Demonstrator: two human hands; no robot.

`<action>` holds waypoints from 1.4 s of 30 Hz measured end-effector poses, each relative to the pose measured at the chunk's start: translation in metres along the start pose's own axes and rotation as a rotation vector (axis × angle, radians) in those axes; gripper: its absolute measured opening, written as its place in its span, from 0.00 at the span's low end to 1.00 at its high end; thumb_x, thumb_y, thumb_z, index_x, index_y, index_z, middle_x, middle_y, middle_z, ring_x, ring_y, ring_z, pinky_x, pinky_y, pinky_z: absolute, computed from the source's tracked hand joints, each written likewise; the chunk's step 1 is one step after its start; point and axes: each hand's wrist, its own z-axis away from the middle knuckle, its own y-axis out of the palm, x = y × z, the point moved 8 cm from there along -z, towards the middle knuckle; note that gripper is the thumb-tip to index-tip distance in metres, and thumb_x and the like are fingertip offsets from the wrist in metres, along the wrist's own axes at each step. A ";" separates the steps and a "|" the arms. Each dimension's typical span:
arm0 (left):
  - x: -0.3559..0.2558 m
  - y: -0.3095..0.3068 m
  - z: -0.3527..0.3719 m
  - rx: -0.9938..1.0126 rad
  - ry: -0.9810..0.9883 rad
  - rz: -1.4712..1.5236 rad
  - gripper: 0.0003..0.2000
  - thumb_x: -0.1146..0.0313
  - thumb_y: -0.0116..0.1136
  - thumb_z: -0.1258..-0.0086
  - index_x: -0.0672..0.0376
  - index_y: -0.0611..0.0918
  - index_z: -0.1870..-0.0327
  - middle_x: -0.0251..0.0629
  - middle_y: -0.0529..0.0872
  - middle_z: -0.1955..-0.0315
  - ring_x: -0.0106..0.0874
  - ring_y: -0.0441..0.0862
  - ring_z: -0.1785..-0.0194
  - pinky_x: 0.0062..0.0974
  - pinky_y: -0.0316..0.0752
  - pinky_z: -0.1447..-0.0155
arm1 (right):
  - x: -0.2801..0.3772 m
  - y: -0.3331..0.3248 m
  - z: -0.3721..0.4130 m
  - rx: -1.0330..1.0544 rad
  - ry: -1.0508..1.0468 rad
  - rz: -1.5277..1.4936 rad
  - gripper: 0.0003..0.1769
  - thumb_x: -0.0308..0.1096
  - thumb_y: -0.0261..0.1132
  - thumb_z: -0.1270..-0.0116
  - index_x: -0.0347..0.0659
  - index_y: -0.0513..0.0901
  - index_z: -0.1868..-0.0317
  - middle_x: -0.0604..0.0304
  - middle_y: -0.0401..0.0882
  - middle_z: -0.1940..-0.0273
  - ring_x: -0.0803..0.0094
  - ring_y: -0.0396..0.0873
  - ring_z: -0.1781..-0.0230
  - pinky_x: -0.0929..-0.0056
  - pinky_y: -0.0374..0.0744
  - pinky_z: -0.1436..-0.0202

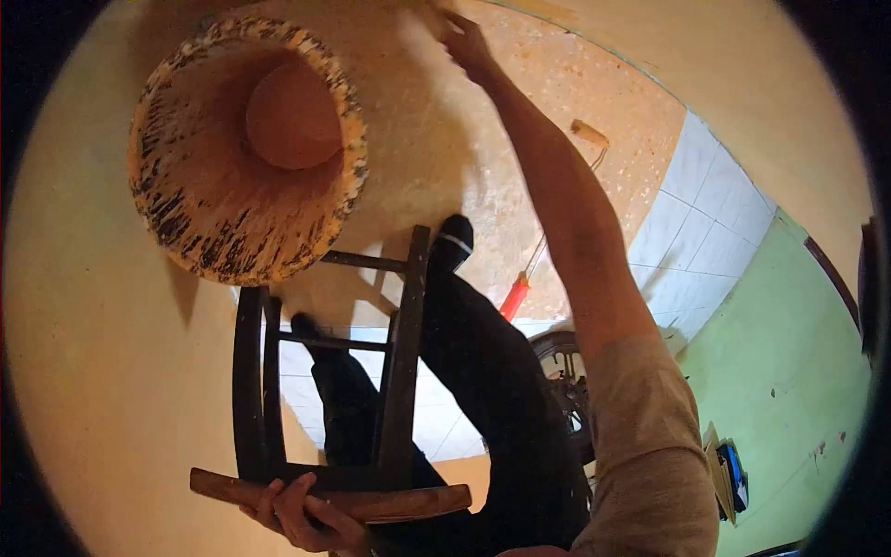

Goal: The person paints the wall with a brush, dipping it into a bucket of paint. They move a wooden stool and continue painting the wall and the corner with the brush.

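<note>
My left hand (311,520) is closed around the brown wooden top rail (399,502) of a dark wooden chair (399,408). Beyond the rail, a bucket (246,148) overlaps the far end of the chair frame. Its rim is thickly spattered with orange and dark paint, and a reddish-orange colour shows inside. What the bucket rests on is hidden. Stretched far forward at the top of the view is my right hand (467,48), with its fingers bent. Something pale and blurred is at its fingertips, cut off by the view's edge.
A paint roller (588,133) with a red handle (514,297) is on the right, partly behind my right arm. A spoked wheel (564,376) stands beside my leg. White tiles (691,232) meet a green wall (780,371). My feet are beside the chair legs.
</note>
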 end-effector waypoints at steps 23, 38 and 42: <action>-0.010 0.000 -0.007 -0.089 -0.051 0.189 0.15 0.66 0.42 0.21 0.64 0.82 0.53 0.44 0.81 0.52 0.33 0.80 0.52 0.41 0.75 0.41 | -0.009 -0.072 0.045 -0.197 -0.184 0.223 0.26 0.30 0.56 0.35 0.48 0.79 0.35 0.37 0.82 0.47 0.47 0.80 0.44 0.58 0.77 0.42; -0.007 0.001 -0.010 -0.069 0.004 0.247 0.15 0.65 0.41 0.21 0.63 0.81 0.50 0.44 0.80 0.53 0.32 0.79 0.54 0.37 0.75 0.45 | -0.136 -0.244 0.083 -0.504 0.251 -0.602 0.18 0.25 0.62 0.35 0.51 0.71 0.47 0.68 0.71 0.76 0.78 0.70 0.80 0.77 0.68 0.83; -0.030 -0.001 -0.015 -0.074 0.012 0.245 0.16 0.62 0.41 0.21 0.63 0.81 0.50 0.42 0.80 0.54 0.33 0.78 0.54 0.38 0.73 0.45 | -0.085 -0.154 0.072 -0.511 -0.107 0.091 0.24 0.23 0.59 0.41 0.38 0.78 0.41 0.53 0.83 0.62 0.62 0.80 0.71 0.65 0.80 0.66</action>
